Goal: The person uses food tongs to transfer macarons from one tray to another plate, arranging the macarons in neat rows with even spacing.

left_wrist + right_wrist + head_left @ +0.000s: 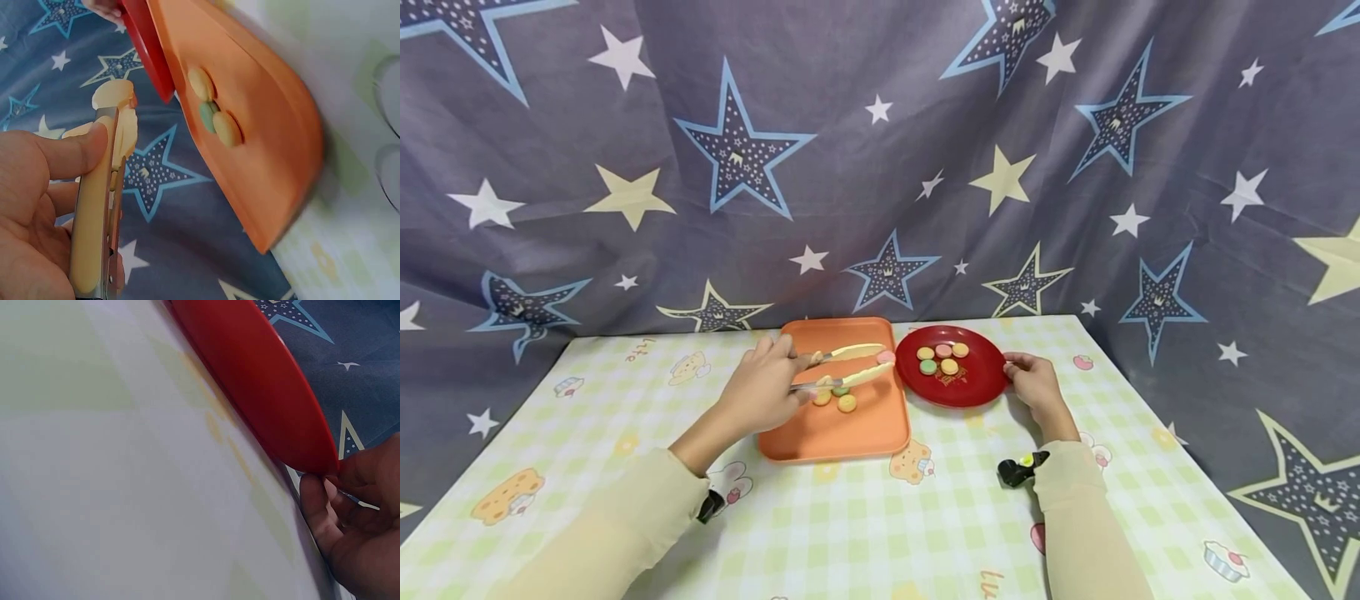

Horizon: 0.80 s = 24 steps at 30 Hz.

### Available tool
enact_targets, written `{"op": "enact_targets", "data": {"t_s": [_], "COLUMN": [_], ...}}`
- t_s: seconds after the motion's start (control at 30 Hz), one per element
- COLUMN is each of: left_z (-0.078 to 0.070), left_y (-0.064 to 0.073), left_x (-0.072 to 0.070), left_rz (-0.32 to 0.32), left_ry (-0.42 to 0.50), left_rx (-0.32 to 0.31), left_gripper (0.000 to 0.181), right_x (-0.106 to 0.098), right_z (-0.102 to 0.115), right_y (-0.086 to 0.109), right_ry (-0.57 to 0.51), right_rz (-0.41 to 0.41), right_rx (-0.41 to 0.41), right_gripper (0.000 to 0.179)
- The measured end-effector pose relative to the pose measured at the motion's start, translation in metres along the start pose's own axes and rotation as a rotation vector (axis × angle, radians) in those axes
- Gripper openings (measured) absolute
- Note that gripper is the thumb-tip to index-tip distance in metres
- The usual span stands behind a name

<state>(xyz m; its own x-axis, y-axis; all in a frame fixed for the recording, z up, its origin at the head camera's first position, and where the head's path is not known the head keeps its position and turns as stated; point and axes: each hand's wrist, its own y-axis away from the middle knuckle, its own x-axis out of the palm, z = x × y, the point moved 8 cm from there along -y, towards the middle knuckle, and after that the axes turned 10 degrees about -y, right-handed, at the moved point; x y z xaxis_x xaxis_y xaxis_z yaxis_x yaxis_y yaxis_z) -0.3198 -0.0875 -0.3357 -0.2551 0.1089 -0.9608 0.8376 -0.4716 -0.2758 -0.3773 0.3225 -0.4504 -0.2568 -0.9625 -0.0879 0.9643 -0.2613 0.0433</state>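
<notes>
Tongs (861, 375) with pale yellow tips are gripped in my left hand (760, 387), held above the orange tray (835, 437). A pink macaron (886, 357) sits between the tong tips, near the tray's right edge. Two yellow macarons (847, 403) and a green one (208, 117) lie on the tray below. My right hand (1036, 387) pinches the right rim of a red plate (988, 387); in the right wrist view, thumb and fingers meet at that rim. Several yellow, pink and green macarons (950, 367) lie on the plate.
The plate stands right beside the tray. A green-and-white checked tablecloth (820, 533) with cartoon prints covers the table. Behind the table hangs a dark curtain (842, 183) with stars. Black straps (1021, 471) are worn at both wrists.
</notes>
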Motion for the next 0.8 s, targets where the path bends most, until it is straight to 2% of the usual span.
{"op": "enact_targets", "data": {"t_s": [0.4,0.53,0.8], "left_z": [-0.027,-0.034,-0.048], "left_y": [-0.031,-0.04,-0.054], "left_x": [0.016,0.023,0.032], "left_rz": [0.026,0.051,0.08], "left_ry": [0.047,0.075,0.059], "left_rx": [0.01,-0.003,-0.03], "left_gripper": [0.054,0.055,0.056], "right_x": [-0.001,-0.001,-0.001], "right_z": [-0.001,-0.001,-0.001], "right_y": [-0.001,-0.001,-0.002], "right_ry": [0.001,-0.002,-0.007], "right_rz": [-0.006,-0.009,-0.006], "right_rx": [-0.014,-0.012,-0.011], "right_gripper": [0.033,0.033,0.033]}}
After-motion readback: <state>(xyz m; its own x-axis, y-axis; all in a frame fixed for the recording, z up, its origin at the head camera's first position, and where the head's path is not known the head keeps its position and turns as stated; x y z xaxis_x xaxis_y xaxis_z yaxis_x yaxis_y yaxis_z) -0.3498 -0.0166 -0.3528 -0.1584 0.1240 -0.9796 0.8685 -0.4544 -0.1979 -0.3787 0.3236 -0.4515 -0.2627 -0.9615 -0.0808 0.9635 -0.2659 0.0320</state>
